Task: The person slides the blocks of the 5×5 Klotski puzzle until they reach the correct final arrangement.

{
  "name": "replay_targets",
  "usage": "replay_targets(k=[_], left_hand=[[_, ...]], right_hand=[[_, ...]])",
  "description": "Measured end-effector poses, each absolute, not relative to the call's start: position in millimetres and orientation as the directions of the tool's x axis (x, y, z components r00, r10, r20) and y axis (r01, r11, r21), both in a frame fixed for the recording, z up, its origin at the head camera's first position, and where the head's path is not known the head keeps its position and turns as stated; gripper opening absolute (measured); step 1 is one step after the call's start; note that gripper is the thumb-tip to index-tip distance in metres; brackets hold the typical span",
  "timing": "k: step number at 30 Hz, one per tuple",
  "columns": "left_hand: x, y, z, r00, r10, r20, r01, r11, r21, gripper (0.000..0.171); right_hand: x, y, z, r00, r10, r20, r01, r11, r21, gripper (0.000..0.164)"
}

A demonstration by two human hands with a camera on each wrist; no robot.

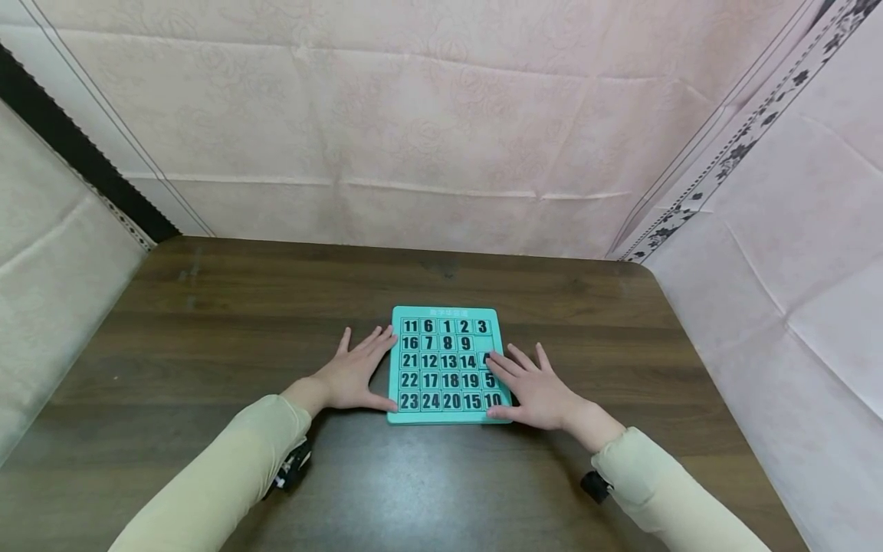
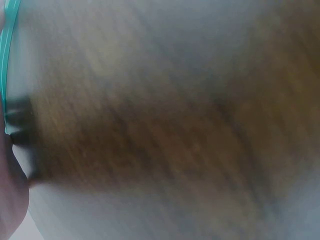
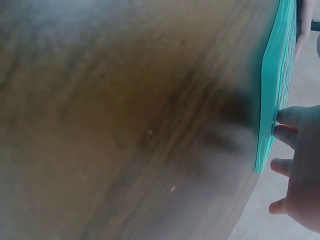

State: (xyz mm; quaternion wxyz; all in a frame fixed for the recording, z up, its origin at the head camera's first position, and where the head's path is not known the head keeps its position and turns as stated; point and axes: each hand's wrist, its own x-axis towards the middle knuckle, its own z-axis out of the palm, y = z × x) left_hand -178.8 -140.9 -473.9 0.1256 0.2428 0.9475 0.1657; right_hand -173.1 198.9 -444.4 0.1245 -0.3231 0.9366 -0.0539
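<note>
A turquoise number slide puzzle (image 1: 441,418) lies flat on the table, its tiles printed with black numbers. In its second row the slot right of the 9 holds no tile. My left hand (image 1: 352,377) rests along the puzzle's left side, fingertips at the upper edge and thumb at the lower corner, fingers fairly straight. From the right, my right hand (image 1: 543,395) reaches over the frame. One fingertip touches the partly covered tile (image 1: 486,359) below the vacant slot, and the thumb lies by the 10. In the right wrist view, the fingers (image 3: 287,135) meet the puzzle's side (image 3: 270,85).
The brown wooden table (image 1: 276,291) extends around the puzzle on all sides. Pale patterned cloth (image 1: 414,138) hangs behind it, with more cloth at left and right. Dark wrist devices (image 1: 293,464) sit at both sleeve cuffs.
</note>
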Motion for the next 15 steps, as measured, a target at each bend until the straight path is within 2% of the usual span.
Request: replay_targets(k=[15], left_hand=[[-178.6,-140.8,-474.1,-0.848,0.512,-0.138,0.435,0.821,0.371,0.115]], right_hand=[[-193.8,192.3,-444.3,-0.777,-0.585,-0.231,-0.557,0.811,-0.18,0.085]])
